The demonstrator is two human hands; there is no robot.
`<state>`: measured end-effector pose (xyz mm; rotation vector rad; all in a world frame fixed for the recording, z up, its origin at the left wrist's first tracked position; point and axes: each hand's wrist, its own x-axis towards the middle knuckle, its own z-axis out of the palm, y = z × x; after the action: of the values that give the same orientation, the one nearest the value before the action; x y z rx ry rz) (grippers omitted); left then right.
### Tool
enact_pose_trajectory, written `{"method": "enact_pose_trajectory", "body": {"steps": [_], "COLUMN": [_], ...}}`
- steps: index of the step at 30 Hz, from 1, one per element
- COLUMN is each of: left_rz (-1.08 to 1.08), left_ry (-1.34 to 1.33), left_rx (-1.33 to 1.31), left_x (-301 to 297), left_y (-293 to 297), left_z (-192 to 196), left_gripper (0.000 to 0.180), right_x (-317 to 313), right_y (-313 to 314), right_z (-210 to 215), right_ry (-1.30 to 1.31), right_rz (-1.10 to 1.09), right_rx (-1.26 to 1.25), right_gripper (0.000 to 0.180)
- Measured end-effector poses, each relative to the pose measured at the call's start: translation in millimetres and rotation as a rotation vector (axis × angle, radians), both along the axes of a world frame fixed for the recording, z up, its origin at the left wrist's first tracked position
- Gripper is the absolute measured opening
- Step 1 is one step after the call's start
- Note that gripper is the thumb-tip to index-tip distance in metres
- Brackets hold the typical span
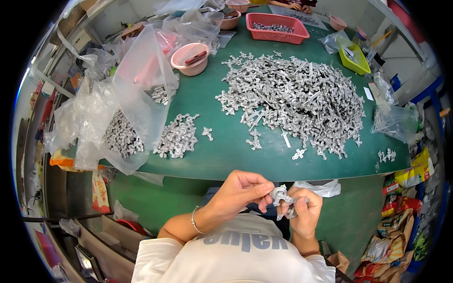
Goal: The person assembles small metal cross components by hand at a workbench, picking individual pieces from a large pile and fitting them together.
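Note:
In front of my body, just off the table's near edge, both hands meet at small silver-grey metal castings. My left hand [243, 191] pinches the rim of an ornate cross-shaped casting [279, 192] between thumb and fingers. My right hand [306, 210] is closed around the other end of it, and more grey metal pokes out below those fingers; how many pieces it holds I cannot tell. Beyond the hands, a large heap of similar castings [302, 101] covers the middle and right of the green table [207, 162]. A smaller pile [178, 137] lies to the left.
A clear plastic bag [141, 85] with castings stands at the left, beside a pink bowl [191, 61] with a red-handled tool on it. Farther back are a red tray [276, 28] and a yellow-green basket [354, 59]. Another person's hands [299, 7] show at the far edge.

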<state>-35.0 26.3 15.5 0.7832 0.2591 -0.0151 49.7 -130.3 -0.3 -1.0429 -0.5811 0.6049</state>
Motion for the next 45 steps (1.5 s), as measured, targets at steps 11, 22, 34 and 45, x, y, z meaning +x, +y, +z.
{"method": "enact_pose_trajectory", "body": {"steps": [11,22,34,45], "left_rz": [-0.077,-0.110,-0.147,-0.149], "left_ry": [-0.034,-0.025,-0.044,-0.044], "left_rx": [0.102,0.127,0.090,0.055], "left_x": [17,21,22,22], "left_y": [-4,-5,-5,-6], "left_z": [11,19,21,19], "left_gripper": [0.021,0.023,0.024,0.025], "right_x": [-7,-9,-10,-10], "right_y": [-14,-17,-17,-18], "right_z": [8,9,12,12], "right_ry": [-0.028,-0.117,-0.163,-0.165], "right_rz": [-0.039,-0.027,-0.002,0.007], "right_rx": [-0.024,-0.012,0.027,0.013], "right_gripper": [0.033,0.026,0.024,0.020]}}
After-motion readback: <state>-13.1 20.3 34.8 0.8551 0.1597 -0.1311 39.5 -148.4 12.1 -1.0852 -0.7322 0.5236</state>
